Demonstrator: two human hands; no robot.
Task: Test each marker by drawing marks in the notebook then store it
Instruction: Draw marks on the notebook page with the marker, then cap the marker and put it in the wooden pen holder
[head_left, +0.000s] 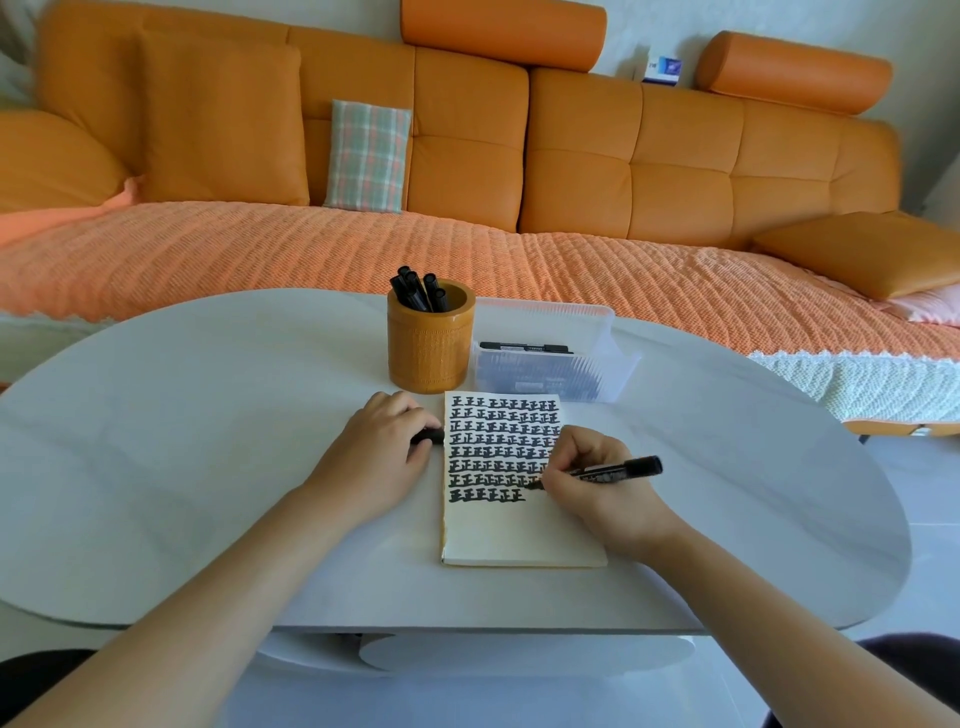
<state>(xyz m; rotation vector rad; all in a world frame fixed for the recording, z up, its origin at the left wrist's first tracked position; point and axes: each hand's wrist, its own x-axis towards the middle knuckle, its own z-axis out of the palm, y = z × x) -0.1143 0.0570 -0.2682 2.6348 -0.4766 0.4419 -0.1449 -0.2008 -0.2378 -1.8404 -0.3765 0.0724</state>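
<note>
The right hand grips the black felt marker, tip at the nearest row on the cream paper notebook mid-way across the white oval table, the left hand curled round a small black cap; light, even strokes should best show ink flow.

Bare forearms — dark-clad knees.

I hold the slim black marker slanted in my right fingers, tip on the open cream paper notebook, its upper half filled with rows of black marks. My left fingers grip a black cap beside the page.
</note>
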